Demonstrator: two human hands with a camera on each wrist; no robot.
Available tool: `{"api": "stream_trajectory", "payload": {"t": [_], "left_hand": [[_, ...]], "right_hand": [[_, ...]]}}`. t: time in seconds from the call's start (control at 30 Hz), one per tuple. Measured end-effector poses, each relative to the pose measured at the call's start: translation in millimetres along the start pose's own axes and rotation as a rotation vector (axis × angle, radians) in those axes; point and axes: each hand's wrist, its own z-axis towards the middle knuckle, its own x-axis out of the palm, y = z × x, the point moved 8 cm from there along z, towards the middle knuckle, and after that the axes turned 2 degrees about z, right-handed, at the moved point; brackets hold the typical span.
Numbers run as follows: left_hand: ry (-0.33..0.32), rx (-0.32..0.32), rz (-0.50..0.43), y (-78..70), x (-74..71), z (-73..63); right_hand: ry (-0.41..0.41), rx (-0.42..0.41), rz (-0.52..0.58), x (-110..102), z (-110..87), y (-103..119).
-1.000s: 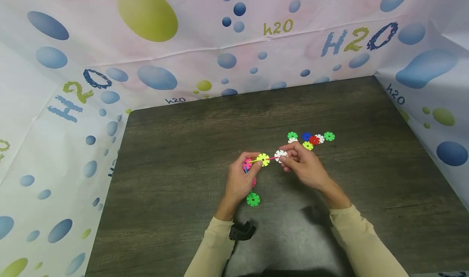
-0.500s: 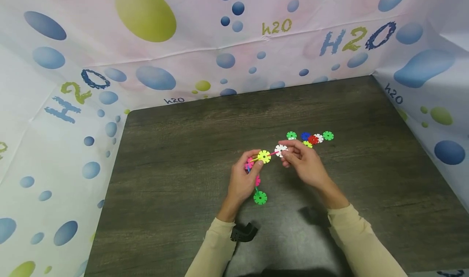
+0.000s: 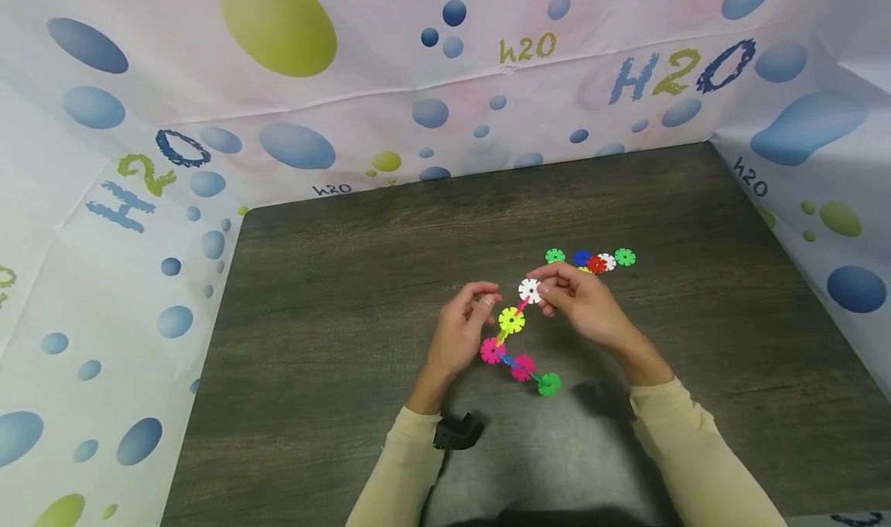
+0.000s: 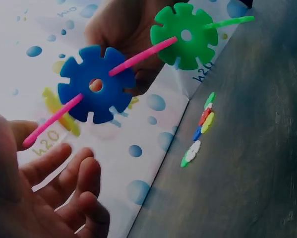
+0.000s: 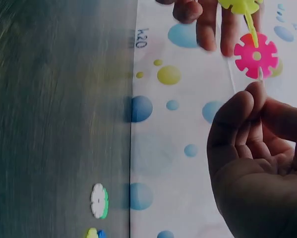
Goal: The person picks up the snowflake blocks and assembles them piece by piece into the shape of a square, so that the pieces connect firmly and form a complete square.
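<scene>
My right hand [image 3: 581,306] pinches a white notched disc [image 3: 529,291] at one end of a chain of interlocking discs. Below it hang a yellow disc [image 3: 511,320], a pink disc [image 3: 493,350], a second pink disc [image 3: 523,367] and, at the loose end, a green disc [image 3: 549,384]. The left wrist view shows a blue disc [image 4: 96,84] face on in the chain. My left hand [image 3: 459,330] holds nothing; its fingers are loosely bent just left of the yellow disc. In the right wrist view the white disc [image 5: 260,74] is edge-on at my right fingertips.
Loose discs lie on the dark wooden table [image 3: 348,318] beyond my right hand: a green disc [image 3: 555,256], a blue disc [image 3: 582,258], a red disc [image 3: 596,265] and several others. A printed sheet [image 3: 390,70] stands along the table's back and sides.
My left hand has let go of the chain and shifted slightly away. The chain's lower end has swung right and now hangs from my right hand, which keeps its pinch on the white disc.
</scene>
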Motion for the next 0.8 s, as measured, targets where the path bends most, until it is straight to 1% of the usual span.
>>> {"api": "stream_trajectory", "payload": {"t": [0.1,0.2,0.3,0.4,0.5,0.6,0.7,0.8], "left_hand": [[0.045,0.003,0.063,-1.7,6.4,-0.7],[0.050,0.024,0.095,-3.1,10.9,-1.6],[0.042,0.032,0.096,-3.1,12.6,-1.8],[0.001,0.007,0.072,-0.9,9.5,-2.6],[-0.071,-0.023,0.039,1.5,2.7,-3.9],[-0.140,-0.032,-0.001,2.6,-4.8,-5.1],[-0.180,-0.030,-0.034,2.5,-10.7,-5.8],[-0.202,-0.034,-0.038,3.4,-14.9,-5.6]], "right_hand": [[0.057,0.014,-0.033,12,1.6,1],[0.091,0.010,-0.072,22,3.2,1],[0.108,0.000,-0.096,28,3.9,2],[0.096,0.005,-0.115,27,5.9,2],[0.024,0.017,-0.209,13,9.0,-3],[-0.086,0.024,-0.342,-11,11.7,-10],[-0.187,0.020,-0.442,-35,13.0,-15],[-0.247,0.027,-0.525,-54,13.4,-21]]}}
